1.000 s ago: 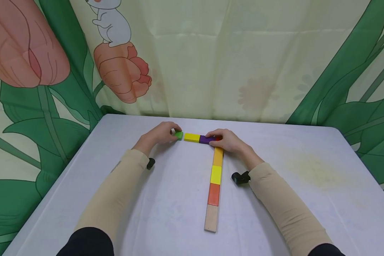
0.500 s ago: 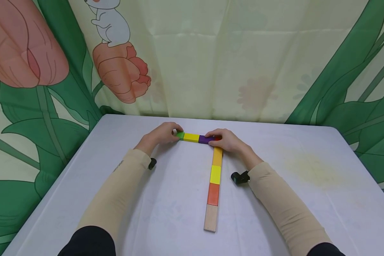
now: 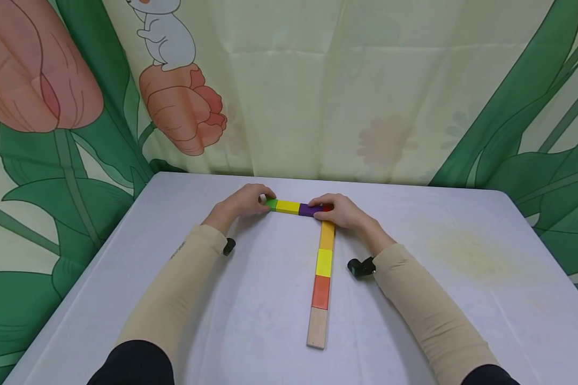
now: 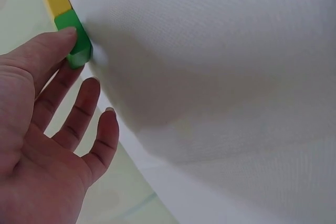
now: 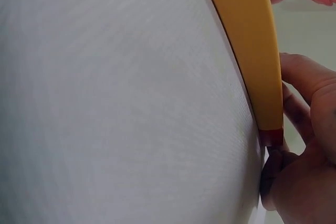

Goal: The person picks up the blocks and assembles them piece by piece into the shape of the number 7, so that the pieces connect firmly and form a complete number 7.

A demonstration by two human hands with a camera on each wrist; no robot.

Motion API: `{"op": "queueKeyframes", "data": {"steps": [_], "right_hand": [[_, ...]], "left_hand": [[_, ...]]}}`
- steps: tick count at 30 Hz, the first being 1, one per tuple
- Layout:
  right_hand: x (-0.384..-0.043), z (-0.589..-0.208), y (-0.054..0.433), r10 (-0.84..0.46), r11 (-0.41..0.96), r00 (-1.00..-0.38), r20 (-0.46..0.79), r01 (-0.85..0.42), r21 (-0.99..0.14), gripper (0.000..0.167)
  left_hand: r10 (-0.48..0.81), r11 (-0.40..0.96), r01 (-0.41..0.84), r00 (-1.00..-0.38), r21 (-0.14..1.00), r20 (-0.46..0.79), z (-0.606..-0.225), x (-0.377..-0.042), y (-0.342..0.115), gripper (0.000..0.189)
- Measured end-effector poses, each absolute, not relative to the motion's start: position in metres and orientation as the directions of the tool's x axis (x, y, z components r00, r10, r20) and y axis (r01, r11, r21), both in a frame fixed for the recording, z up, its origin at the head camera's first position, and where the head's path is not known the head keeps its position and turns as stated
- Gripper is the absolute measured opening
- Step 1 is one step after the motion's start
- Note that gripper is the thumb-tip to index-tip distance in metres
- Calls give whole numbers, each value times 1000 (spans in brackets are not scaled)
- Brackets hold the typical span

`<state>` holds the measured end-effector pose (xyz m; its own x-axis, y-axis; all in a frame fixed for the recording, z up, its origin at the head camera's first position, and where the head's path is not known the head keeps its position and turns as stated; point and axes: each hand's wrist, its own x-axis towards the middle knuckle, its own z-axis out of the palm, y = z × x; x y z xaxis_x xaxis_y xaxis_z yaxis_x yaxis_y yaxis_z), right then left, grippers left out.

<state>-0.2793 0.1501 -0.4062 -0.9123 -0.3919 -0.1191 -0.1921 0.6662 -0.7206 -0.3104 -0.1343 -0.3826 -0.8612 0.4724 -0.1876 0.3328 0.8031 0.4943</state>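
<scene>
At the far side of the table, my left hand [image 3: 245, 199] pinches a green wooden block [image 4: 80, 56] between thumb and fingers. The block's end meets a yellow block [image 3: 287, 207], with no gap showing. To the right, thumb and fingers of my right hand [image 3: 343, 210] straddle the right part of a purple block [image 3: 305, 209]. A red block [image 3: 327, 208] shows between those fingers, partly hidden. From that corner a column comes toward me: an orange-yellow block [image 3: 327, 235], a yellow one, an orange-red block [image 3: 320, 292] and a plain wood block [image 3: 317, 328].
A white cloth covers the table [image 3: 250, 299], with a faint yellowish stain [image 3: 472, 262] on the right. Behind it hangs a printed curtain [image 3: 289, 107] with flowers and a rabbit. Small black wrist cameras [image 3: 361, 267] sit at both cuffs.
My left hand has moved slightly right, closing the gap between the green block and the yellow block. My right hand has stayed in place, and the column looks unchanged.
</scene>
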Motion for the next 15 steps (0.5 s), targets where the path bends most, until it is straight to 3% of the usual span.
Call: {"op": "queueKeyframes", "data": {"steps": [15], "right_hand": [[-278,-405,150,-393,670,-912,-116,-198,-716,33]], "left_hand": [[464,804,324,-866,499,-185,-387,-312,-134,36]]}}
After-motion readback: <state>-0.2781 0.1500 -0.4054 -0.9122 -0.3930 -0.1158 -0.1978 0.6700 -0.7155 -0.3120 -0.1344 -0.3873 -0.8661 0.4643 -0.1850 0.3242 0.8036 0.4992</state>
